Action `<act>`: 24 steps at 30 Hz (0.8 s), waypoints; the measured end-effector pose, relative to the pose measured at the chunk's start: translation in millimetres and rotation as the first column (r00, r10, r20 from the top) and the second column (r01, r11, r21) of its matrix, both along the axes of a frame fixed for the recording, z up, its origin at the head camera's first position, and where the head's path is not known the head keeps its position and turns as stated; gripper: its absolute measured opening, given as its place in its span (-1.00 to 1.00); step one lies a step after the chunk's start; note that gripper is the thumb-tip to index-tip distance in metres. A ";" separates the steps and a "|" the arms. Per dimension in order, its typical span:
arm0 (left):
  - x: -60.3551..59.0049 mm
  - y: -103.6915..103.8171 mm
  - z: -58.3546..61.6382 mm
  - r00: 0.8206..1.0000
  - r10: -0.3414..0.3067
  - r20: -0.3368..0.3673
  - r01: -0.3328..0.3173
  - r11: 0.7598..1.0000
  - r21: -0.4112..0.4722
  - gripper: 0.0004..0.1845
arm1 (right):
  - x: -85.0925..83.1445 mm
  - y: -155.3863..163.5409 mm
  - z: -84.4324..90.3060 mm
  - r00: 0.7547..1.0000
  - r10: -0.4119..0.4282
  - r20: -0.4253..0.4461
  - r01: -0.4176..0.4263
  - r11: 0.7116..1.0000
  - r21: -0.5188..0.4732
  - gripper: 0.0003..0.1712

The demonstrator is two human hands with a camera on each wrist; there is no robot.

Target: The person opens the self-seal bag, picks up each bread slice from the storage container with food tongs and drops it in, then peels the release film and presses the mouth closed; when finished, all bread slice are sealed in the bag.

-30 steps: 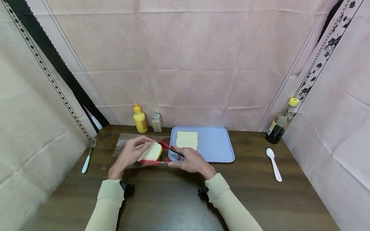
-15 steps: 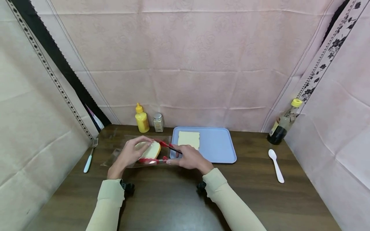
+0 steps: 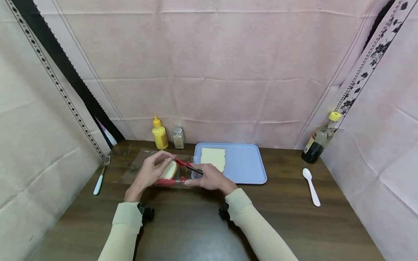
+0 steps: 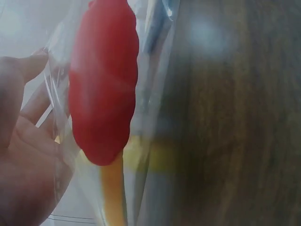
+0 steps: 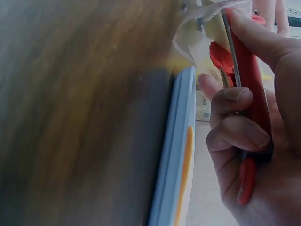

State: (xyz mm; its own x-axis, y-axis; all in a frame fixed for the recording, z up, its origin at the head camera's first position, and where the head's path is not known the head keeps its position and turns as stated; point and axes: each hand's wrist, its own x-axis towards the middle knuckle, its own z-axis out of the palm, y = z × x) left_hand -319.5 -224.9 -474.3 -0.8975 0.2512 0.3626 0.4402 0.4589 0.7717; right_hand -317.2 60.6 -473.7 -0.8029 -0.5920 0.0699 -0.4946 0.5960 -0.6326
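Two hands are working left of a blue tray (image 3: pixel 245 163).
The left hand (image 3: pixel 149 172) is pinching a clear bag (image 3: pixel 137 164), partly hiding a bread slice (image 3: pixel 169 172); red-tipped tongs (image 3: pixel 167 182) are flanking the slice, their handles being gripped by the right hand (image 3: pixel 213 178) near the tray's corner.

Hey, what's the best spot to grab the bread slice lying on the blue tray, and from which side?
I'd take the bread slice by its right edge, coming in from the right with the right hand. It lies flat, and the blue tray is bare on that side, while its left edge sits close to the tray's rim.
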 end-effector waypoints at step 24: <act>-1.8 -0.1 -5.5 0.998 0.033 0.050 -0.028 0.995 -0.091 -0.83 | 0.5 -24.7 1.1 0.996 -0.084 -0.028 0.085 0.995 0.059 0.11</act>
